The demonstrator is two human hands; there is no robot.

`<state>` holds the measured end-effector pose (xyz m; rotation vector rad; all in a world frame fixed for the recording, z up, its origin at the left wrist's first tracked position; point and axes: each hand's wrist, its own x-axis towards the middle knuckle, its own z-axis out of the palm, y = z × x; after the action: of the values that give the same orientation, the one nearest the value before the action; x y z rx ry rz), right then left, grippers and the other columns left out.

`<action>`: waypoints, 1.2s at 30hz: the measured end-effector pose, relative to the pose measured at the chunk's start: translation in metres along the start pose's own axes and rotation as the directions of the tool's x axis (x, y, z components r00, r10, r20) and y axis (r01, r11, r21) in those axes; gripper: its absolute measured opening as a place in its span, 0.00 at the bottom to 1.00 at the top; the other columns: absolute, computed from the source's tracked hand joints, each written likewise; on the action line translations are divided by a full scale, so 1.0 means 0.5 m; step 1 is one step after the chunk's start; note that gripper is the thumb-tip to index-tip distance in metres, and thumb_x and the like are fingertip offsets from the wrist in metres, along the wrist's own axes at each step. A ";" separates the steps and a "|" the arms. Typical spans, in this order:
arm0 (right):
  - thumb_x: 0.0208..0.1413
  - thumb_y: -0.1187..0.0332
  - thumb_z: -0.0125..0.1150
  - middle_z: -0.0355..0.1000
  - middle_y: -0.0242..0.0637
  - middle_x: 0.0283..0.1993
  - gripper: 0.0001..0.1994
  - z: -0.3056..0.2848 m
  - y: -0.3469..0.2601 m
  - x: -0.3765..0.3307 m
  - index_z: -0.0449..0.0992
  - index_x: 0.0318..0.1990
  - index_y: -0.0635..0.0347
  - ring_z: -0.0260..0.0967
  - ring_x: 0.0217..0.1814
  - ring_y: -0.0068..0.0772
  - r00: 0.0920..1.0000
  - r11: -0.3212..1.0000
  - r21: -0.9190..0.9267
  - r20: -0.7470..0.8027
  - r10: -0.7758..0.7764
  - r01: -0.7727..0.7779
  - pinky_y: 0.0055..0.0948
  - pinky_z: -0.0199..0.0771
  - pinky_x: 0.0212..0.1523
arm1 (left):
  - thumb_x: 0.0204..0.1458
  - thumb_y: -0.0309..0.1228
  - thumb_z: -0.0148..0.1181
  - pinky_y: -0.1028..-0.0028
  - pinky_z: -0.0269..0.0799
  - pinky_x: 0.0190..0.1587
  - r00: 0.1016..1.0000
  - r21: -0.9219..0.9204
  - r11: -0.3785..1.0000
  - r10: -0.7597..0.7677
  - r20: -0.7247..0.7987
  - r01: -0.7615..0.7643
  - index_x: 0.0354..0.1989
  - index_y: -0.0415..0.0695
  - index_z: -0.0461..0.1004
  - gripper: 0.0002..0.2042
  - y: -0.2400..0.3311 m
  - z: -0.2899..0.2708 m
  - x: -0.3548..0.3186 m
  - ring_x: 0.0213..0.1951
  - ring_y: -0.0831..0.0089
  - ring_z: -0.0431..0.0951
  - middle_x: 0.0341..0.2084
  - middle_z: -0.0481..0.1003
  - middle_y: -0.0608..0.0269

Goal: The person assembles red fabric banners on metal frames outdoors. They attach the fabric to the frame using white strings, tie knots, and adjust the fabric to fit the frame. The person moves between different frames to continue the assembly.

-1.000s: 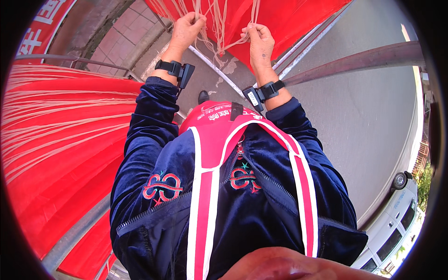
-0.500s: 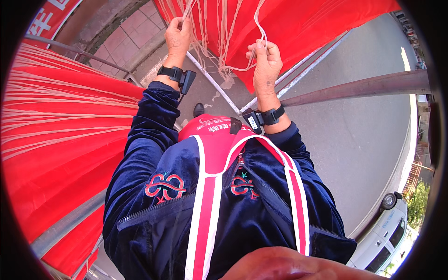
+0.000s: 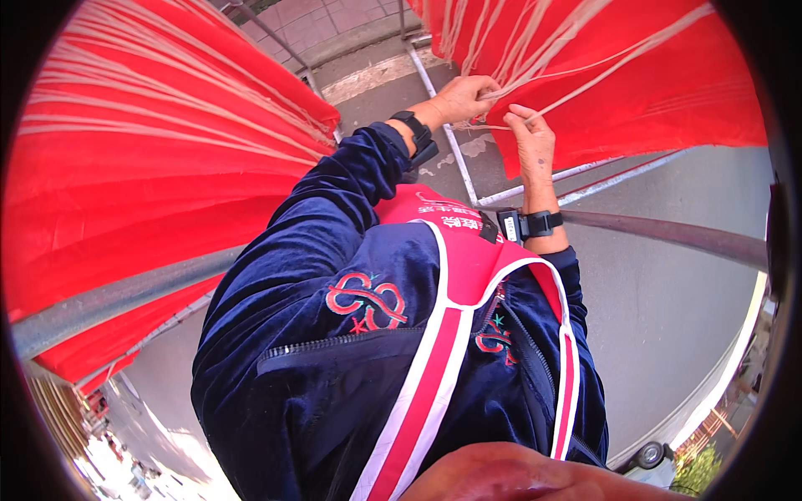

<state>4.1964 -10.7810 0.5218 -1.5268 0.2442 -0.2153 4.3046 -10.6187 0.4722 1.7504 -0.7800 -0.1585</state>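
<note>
My left hand (image 3: 462,98) reaches across toward the right, its fingers closed around a bunch of long pale noodle-like strands (image 3: 551,52). These fan out up and to the right, over a hanging red cloth (image 3: 668,104). Just below and right of it, my right hand (image 3: 532,146) pinches a strand between thumb and fingertips. That strand runs taut toward the upper right edge. A few loose ends trail between the two hands. More pale strands (image 3: 167,129) lie over a second red cloth (image 3: 125,217) on the left, which neither hand touches.
Thin metal frame bars (image 3: 455,154) meet in a corner below my hands. A thick pole (image 3: 668,234) extends to the right, and another grey pole (image 3: 125,296) crosses the left cloth. Grey pavement (image 3: 660,334) lies on the right, with a partly visible vehicle (image 3: 656,468) at lower right.
My left hand has moved right, close to my right hand. The strands between them, formerly hanging in loops, now stretch toward the upper right. The whole view has turned, showing more of the left cloth.
</note>
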 end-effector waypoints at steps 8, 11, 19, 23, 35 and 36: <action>0.52 0.70 0.67 0.77 0.31 0.37 0.10 0.012 0.178 0.024 0.81 0.42 0.63 0.70 0.39 0.20 0.985 0.972 -0.185 0.067 0.159 -0.144 0.22 0.69 0.42 | 0.50 0.37 0.61 0.62 0.73 0.44 0.974 0.303 0.927 -0.222 -0.035 0.222 0.35 0.44 0.79 0.11 -0.159 0.053 -0.081 0.39 0.55 0.77 0.34 0.75 0.52; 0.51 0.68 0.66 0.77 0.30 0.36 0.10 -0.014 0.231 0.014 0.81 0.39 0.63 0.71 0.39 0.22 0.964 0.937 -0.277 0.099 0.247 -0.212 0.23 0.68 0.42 | 0.47 0.37 0.61 0.60 0.73 0.46 0.952 0.349 0.890 -0.307 -0.018 0.294 0.33 0.45 0.80 0.10 -0.181 0.063 -0.102 0.42 0.53 0.78 0.35 0.76 0.50; 0.52 0.66 0.65 0.77 0.31 0.33 0.10 -0.097 0.312 0.009 0.82 0.37 0.63 0.71 0.36 0.21 0.930 0.844 -0.398 -0.077 0.360 -0.360 0.23 0.68 0.38 | 0.49 0.40 0.61 0.58 0.75 0.43 0.714 0.101 0.824 -0.414 -0.564 0.558 0.33 0.46 0.81 0.12 -0.226 -0.043 -0.081 0.38 0.49 0.80 0.30 0.80 0.48; 0.57 0.66 0.61 0.76 0.36 0.33 0.09 -0.104 0.302 0.016 0.78 0.39 0.63 0.74 0.33 0.24 0.906 0.895 -0.150 -0.117 0.406 -0.420 0.23 0.72 0.30 | 0.54 0.42 0.60 0.69 0.76 0.35 0.655 -0.052 0.870 -0.406 -0.637 0.490 0.35 0.44 0.81 0.13 -0.190 -0.201 -0.040 0.27 0.70 0.82 0.23 0.81 0.61; 0.63 0.70 0.55 0.76 0.36 0.38 0.11 -0.075 0.195 0.043 0.72 0.50 0.65 0.73 0.33 0.21 0.962 0.957 0.274 -0.222 0.160 -0.096 0.20 0.78 0.34 | 0.55 0.46 0.58 0.65 0.74 0.41 0.614 0.260 0.769 -0.208 -0.761 0.584 0.41 0.47 0.81 0.16 -0.161 -0.255 -0.064 0.35 0.61 0.82 0.27 0.81 0.58; 0.62 0.69 0.56 0.76 0.36 0.39 0.13 -0.075 0.195 0.046 0.72 0.52 0.64 0.73 0.35 0.22 0.940 0.958 0.211 -0.243 0.241 -0.192 0.21 0.77 0.35 | 0.54 0.44 0.59 0.63 0.74 0.41 0.646 0.253 0.785 -0.230 -0.728 0.565 0.39 0.46 0.81 0.15 -0.161 -0.248 -0.071 0.36 0.57 0.81 0.28 0.81 0.54</action>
<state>4.2062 -10.8200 0.4229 -1.2728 0.5893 -0.2601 4.3707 -10.4880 0.4316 2.2199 0.1620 0.3843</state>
